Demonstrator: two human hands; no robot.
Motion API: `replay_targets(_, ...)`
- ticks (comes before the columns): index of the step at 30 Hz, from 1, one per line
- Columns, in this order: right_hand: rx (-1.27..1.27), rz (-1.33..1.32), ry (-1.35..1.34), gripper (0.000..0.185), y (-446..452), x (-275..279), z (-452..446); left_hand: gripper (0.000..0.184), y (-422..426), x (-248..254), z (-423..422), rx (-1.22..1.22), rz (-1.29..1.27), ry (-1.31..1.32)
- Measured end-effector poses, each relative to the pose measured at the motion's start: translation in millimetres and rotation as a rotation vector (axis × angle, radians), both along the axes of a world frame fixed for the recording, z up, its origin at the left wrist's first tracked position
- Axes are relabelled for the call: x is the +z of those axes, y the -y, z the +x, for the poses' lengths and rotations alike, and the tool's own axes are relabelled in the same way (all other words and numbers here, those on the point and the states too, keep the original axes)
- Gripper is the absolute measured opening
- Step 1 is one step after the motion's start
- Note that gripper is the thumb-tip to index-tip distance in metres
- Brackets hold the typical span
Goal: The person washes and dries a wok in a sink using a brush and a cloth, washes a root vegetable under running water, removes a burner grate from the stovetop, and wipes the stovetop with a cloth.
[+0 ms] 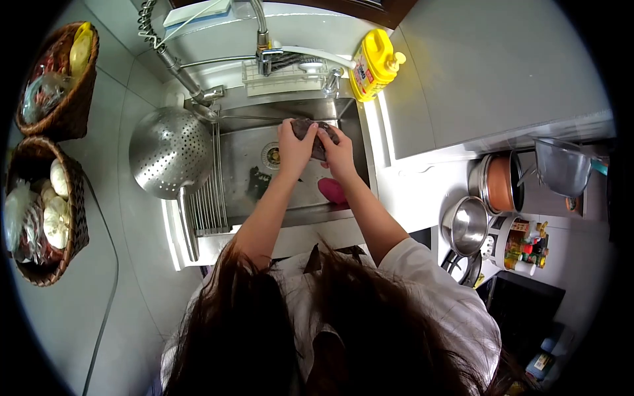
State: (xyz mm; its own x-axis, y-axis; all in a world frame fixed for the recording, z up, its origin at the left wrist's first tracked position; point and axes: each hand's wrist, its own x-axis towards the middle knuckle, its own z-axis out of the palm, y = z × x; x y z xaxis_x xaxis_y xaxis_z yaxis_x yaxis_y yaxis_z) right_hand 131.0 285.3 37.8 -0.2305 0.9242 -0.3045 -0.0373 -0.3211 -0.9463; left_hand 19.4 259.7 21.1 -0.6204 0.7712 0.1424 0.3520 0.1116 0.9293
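Note:
Both hands are closed around a dark greyish bundle [310, 130], perhaps a wadded cloth, over the far part of the steel sink [241, 142]. My left hand [294, 145] grips its left side and my right hand [338, 152] its right side, with the thumbs close together on top. Fingers cover part of the bundle, so its kind is unclear. Below my right hand, a bright pink rounded thing [332, 191] lies on the sink floor. A dark, limp scrap [258, 183] lies nearer my left forearm, below the drain [270, 156].
A perforated steel strainer [170, 153] rests over a wire rack [212, 191] at left. The faucet [264, 59] and a yellow bottle [374, 66] stand behind the sink. Woven baskets [79, 211] are at far left; a steel bowl [467, 226] and pots are at right.

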Motion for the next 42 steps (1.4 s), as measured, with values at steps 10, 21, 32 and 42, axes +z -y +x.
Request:
replay_targets(10,-0.087,0.383,0.468,0.04,7,-3,-15,0.032,6,1,17,-0.026,-0.051,0.207)
replay_targets(21,0.166,-0.445,-0.518,0.032,9,-28,34,0.024,34,-49,5,-0.031,0.15,0.886)
replay_targets(32,0.397,1.193,0.213,0.056,60,20,94,0.051,98,43,67,-0.26,0.056,1.446)
replay_targets(42,0.121,1.206,0.507,0.066,123,121,219,0.046,85,133,178,-0.775,0.073,1.429)
